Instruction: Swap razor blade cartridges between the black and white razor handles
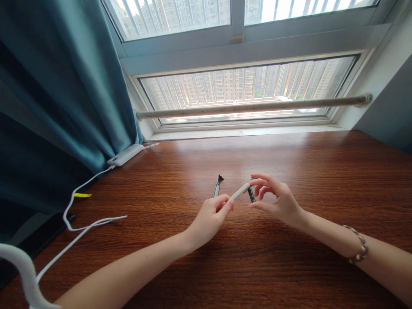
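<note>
Two hands (209, 218) (283, 201), one toothed white stick (239, 192)

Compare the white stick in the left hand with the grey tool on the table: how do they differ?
The white stick is held in the left hand; the grey tool lies on the table. The white stick shows small dark teeth underneath, while the grey tool ends in an uneven black tip. The white stick slants rightward; the grey tool points more nearly straight ahead. Both are slim.
</note>
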`<act>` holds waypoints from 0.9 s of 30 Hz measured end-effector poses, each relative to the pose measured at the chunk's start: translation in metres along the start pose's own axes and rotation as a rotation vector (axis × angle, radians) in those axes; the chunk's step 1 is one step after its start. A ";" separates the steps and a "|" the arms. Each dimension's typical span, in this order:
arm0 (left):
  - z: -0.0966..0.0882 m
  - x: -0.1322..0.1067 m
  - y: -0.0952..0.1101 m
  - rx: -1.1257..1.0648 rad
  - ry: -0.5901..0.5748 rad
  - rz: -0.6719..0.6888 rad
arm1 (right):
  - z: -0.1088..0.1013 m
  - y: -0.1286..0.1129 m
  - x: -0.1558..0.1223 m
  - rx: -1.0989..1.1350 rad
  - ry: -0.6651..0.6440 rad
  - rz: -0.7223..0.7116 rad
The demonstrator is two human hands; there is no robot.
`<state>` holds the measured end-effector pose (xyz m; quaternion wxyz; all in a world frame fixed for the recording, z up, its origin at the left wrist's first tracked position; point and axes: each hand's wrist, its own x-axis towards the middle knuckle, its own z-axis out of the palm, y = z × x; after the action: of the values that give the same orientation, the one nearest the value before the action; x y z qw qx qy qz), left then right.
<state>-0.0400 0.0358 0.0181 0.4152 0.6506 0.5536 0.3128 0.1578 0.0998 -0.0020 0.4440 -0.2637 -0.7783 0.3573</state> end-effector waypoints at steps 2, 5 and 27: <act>0.000 0.001 -0.001 0.002 0.005 -0.001 | 0.000 0.000 0.000 -0.015 -0.006 -0.005; 0.001 0.001 -0.003 -0.006 -0.011 0.005 | 0.000 0.000 0.000 -0.044 -0.009 -0.015; 0.002 -0.003 -0.003 0.131 0.017 0.025 | -0.003 0.003 0.005 -0.060 0.128 -0.012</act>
<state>-0.0405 0.0328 0.0149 0.3632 0.6805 0.5682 0.2867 0.1589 0.1061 -0.0008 0.4871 -0.2946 -0.7601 0.3134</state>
